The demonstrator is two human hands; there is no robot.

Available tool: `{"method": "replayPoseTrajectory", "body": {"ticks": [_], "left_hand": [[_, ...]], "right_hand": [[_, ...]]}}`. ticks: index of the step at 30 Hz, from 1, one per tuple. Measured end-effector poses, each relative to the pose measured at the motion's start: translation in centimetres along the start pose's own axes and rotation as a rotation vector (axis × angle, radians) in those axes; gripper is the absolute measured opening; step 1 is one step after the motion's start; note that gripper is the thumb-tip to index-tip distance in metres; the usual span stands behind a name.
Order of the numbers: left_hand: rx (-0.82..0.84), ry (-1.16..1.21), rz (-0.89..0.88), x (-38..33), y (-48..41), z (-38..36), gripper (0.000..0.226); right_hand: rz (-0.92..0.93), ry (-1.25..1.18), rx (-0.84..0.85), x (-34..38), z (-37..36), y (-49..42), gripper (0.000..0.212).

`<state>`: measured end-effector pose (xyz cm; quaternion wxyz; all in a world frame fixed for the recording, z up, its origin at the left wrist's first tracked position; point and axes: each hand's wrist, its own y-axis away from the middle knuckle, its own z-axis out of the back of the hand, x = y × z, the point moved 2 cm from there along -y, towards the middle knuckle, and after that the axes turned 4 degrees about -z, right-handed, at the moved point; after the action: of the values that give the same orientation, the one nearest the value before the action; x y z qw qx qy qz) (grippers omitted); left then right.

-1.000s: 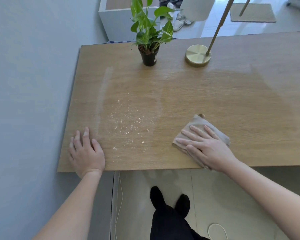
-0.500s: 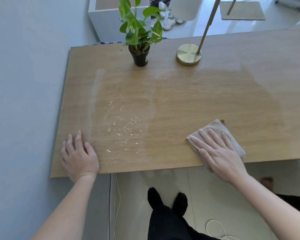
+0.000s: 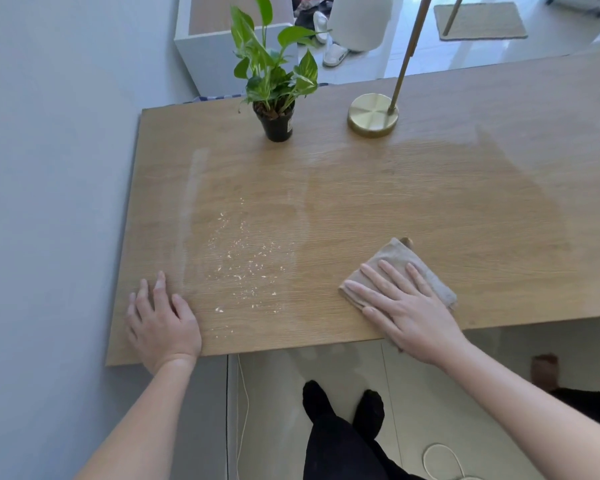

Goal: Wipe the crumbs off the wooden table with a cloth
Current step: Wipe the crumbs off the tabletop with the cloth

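The job is barely begun, by the look of it. The crumbs (image 3: 246, 261) lie scattered as pale flecks on the wooden surface (image 3: 430, 188), nearer your left hand (image 3: 160, 327) than your right, and none look gathered yet.

Your right hand (image 3: 406, 306) presses the cloth (image 3: 400, 252) flat near the front edge, fingers straight and spread, well apart from the crumbs. Your left hand rests on the surface by the front left corner, fingers relaxed and holding nothing.

The cloth is beige, soft and folded into a thick pad. The surface is smooth, light oak grain with a faint chalky streak (image 3: 191, 202) left of the crumbs. I cannot tell whether the darker patch to the right is dampness or shade.
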<state>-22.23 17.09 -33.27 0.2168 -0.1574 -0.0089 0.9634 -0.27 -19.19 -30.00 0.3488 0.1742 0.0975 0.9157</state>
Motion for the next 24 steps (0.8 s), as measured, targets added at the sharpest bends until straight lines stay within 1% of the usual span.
{"method": "replayPoseTrajectory", "body": {"ticks": [2, 5, 8, 10, 11, 12, 15, 17, 19, 21, 24], "left_hand": [[-0.001, -0.003, -0.001, 0.1, -0.1, 0.0, 0.048], [-0.006, -0.002, -0.008, -0.1, -0.1, 0.0, 0.048], [-0.022, 0.005, -0.010, -0.1, -0.1, 0.1, 0.047], [-0.023, 0.001, -0.009, -0.1, -0.2, 0.1, 0.047], [-0.019, -0.004, -0.010, -0.1, -0.2, 0.1, 0.047], [-0.016, -0.007, -0.010, 0.0, -0.2, 0.1, 0.048], [-0.012, -0.006, 0.003, 0.0, -0.1, 0.1, 0.048], [-0.008, -0.006, -0.001, 0.0, -0.1, 0.2, 0.048], [-0.001, -0.009, -0.002, 0.0, -0.2, 0.2, 0.049], [0.013, -0.009, 0.003, 0.1, -0.1, 0.2, 0.049], [0.035, -0.009, 0.005, 0.1, -0.2, 0.2, 0.050]], "right_hand": [[-0.021, 0.016, -0.006, -2.3, 0.6, 0.6, 0.051], [-0.176, -0.014, -0.058, -3.3, 1.8, -2.1, 0.051], [-0.398, -0.103, -0.121, -1.3, 2.6, -7.4, 0.052], [-0.501, -0.146, -0.150, 1.3, 2.5, -10.6, 0.056], [-0.502, -0.153, -0.152, 2.9, 2.3, -11.7, 0.058], [-0.461, -0.148, -0.148, 4.5, 2.0, -12.4, 0.058], [-0.204, -0.094, -0.104, 7.9, 0.7, -11.0, 0.055], [-0.037, -0.040, -0.044, 7.4, 0.2, -8.4, 0.052], [0.045, -0.008, -0.013, 4.8, 0.4, -6.2, 0.051], [0.020, -0.004, -0.012, 1.6, 1.2, -5.1, 0.051], [-0.121, -0.024, -0.049, -0.7, 2.6, -6.6, 0.050]]}}
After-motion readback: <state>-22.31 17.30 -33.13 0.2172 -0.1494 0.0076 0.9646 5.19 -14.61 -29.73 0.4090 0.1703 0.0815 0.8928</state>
